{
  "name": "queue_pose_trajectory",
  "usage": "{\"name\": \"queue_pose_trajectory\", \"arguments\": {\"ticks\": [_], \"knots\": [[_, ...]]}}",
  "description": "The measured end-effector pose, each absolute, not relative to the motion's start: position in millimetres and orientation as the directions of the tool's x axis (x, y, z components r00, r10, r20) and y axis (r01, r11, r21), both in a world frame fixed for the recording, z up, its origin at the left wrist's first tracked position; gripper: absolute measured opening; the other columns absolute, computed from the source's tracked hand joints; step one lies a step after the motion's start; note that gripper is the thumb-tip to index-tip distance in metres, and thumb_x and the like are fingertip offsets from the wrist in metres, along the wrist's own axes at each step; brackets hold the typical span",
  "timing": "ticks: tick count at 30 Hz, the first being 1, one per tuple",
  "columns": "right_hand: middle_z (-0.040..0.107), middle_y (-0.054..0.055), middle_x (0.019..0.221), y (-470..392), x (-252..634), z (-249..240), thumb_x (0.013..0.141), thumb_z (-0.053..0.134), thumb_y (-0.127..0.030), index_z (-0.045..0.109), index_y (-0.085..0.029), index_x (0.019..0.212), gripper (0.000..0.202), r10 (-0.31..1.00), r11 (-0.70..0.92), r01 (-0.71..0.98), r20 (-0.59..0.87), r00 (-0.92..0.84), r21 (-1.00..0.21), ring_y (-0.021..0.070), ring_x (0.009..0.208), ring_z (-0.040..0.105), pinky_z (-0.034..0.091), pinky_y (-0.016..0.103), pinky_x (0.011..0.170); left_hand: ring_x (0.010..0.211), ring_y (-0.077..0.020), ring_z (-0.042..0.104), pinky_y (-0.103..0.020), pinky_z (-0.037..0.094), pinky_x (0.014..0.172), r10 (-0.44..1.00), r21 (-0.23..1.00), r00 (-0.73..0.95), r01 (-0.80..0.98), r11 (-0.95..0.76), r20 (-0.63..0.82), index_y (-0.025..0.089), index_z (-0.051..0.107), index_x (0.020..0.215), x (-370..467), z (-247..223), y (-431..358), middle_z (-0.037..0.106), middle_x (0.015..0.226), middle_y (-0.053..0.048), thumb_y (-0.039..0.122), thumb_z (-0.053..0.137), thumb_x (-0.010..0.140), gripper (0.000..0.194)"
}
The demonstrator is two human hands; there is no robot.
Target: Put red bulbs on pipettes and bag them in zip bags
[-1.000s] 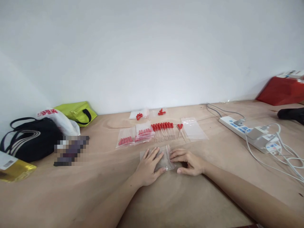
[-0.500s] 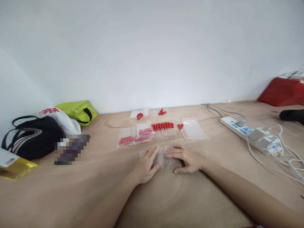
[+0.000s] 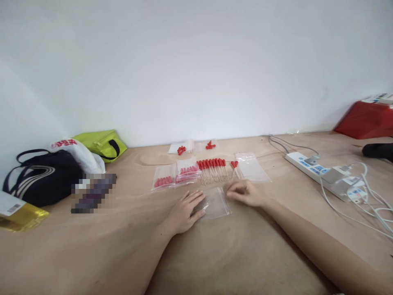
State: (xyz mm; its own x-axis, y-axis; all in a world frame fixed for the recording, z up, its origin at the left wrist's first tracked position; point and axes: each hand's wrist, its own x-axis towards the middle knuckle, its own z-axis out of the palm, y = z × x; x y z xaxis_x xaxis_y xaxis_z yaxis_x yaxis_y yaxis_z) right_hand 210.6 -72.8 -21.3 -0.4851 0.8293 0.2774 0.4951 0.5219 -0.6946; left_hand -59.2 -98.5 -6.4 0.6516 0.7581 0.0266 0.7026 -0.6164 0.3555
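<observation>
A clear zip bag (image 3: 215, 203) lies flat on the table. My left hand (image 3: 188, 211) rests on its left end with the fingers spread. Just right of the bag's zip edge is my right hand (image 3: 245, 193), its fingers drawn together; whether anything is between them is too small to tell. Beyond the hands lies a row of red-headed droppers (image 3: 212, 164) with thin clear stems, and a separate pair (image 3: 234, 164) to its right. Filled bags of red-headed pieces (image 3: 163, 181) lie at the left of the row. An unfilled clear bag (image 3: 252, 167) lies at the right.
Small red pieces (image 3: 181, 150) lie on bags near the wall. A white power strip (image 3: 310, 164) with cables is at the right, a red bag (image 3: 365, 119) behind it. Black (image 3: 46, 178) and lime-green (image 3: 98, 143) bags stand at the left.
My right hand has moved right, off the bag, and its fingers have drawn together. The bag now lies more in view, while my left hand has stayed nearly in place.
</observation>
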Motion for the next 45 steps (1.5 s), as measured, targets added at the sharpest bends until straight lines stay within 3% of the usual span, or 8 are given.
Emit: {"name": "queue_pose_trajectory", "arguments": {"ticks": [4,9,15,19,23,29,34,45], "knots": [[0.061,0.007,0.078,-32.2,213.2,-20.0,0.074,0.051,-0.032,0.057,-0.015,0.086,0.022,0.929,0.095,0.779,0.335,0.154,-0.620,0.0176,0.072,0.055,0.041,0.027,0.064,0.126,-0.0177,0.029,-0.042,0.019,0.106,0.770,0.354,0.636,0.708,-0.611,0.054,0.024,0.038,0.127,-54.9,-10.1,-98.2,0.038,0.135,-0.004,0.043,0.037,0.087,0.045],[0.060,0.013,0.079,0.1,209.4,-18.0,0.067,0.054,-0.020,0.045,-0.009,0.105,0.040,0.951,-0.148,0.770,0.126,0.284,-0.620,0.0222,0.074,0.056,0.040,0.028,0.061,0.126,-0.0178,0.030,-0.043,0.019,0.106,0.770,0.361,0.636,0.707,-0.609,0.054,0.023,0.040,0.126,-54.0,-10.4,-98.9,0.038,0.135,-0.005,0.041,0.039,0.086,0.043],[0.056,0.002,0.065,-16.3,213.7,-11.5,0.071,0.046,-0.018,0.023,-0.009,0.124,0.059,0.956,-0.055,0.693,0.162,0.243,-0.719,0.0175,0.063,0.055,0.042,0.027,0.059,0.126,-0.0181,0.030,-0.044,0.019,0.106,0.769,0.355,0.638,0.707,-0.611,0.053,0.022,0.040,0.126,-54.1,-7.5,-100.3,0.037,0.135,-0.006,0.040,0.038,0.087,0.044],[0.051,-0.004,0.066,-53.2,210.8,-21.5,0.075,0.045,-0.033,0.015,-0.018,0.127,0.062,0.963,0.115,0.319,0.185,0.195,-0.941,0.0126,0.048,0.051,0.042,0.026,0.048,0.126,-0.0191,0.030,-0.045,0.020,0.105,0.764,0.363,0.642,0.697,-0.619,0.069,0.023,0.041,0.125,-54.3,-9.7,-99.3,0.038,0.134,-0.006,0.040,0.038,0.087,0.043],[0.051,-0.006,0.063,-79.3,197.9,-35.5,0.069,0.054,-0.043,0.021,-0.021,0.120,0.064,0.961,0.114,0.021,0.116,0.251,-0.993,0.0119,0.048,0.051,0.044,0.027,0.047,0.126,-0.0198,0.030,-0.045,0.020,0.105,0.759,0.374,0.646,0.686,-0.624,0.080,0.023,0.041,0.125,-52.6,-11.9,-97.9,0.039,0.134,-0.005,0.041,0.039,0.086,0.043],[0.055,-0.004,0.066,-85.5,182.0,-39.3,0.062,0.060,-0.052,0.035,-0.023,0.100,0.053,0.985,0.040,-0.191,0.007,0.170,-0.981,0.0123,0.055,0.055,0.049,0.031,0.058,0.118,-0.0215,0.039,-0.042,0.029,0.101,0.762,0.376,0.629,0.676,-0.633,0.154,0.022,0.043,0.122,-44.1,-12.9,-98.2,0.043,0.128,-0.008,0.037,0.044,0.084,0.041],[0.055,-0.001,0.066,-90.0,185.8,-44.5,0.065,0.055,-0.055,0.053,-0.018,0.091,0.045,0.999,0.047,0.025,0.047,-0.010,-0.999,0.0118,0.055,0.052,0.046,0.030,0.057,0.100,-0.0201,0.051,-0.037,0.041,0.089,0.776,0.430,0.593,0.657,-0.620,0.213,0.021,0.051,0.112,-40.8,-9.7,-99.2,0.052,0.108,-0.007,0.035,0.046,0.082,0.033],[0.040,-0.006,0.047,-92.9,194.5,-43.7,0.070,0.058,-0.035,0.058,-0.018,0.069,0.017,0.958,0.238,0.412,0.141,-0.250,-0.880,0.0067,0.044,0.033,0.027,0.019,0.041,0.121,-0.0213,0.038,-0.044,0.028,0.103,0.730,0.490,0.679,0.610,-0.623,0.084,0.027,0.040,0.125,-61.5,-5.9,-97.4,0.048,0.127,-0.001,0.030,0.047,0.082,0.044]]}}
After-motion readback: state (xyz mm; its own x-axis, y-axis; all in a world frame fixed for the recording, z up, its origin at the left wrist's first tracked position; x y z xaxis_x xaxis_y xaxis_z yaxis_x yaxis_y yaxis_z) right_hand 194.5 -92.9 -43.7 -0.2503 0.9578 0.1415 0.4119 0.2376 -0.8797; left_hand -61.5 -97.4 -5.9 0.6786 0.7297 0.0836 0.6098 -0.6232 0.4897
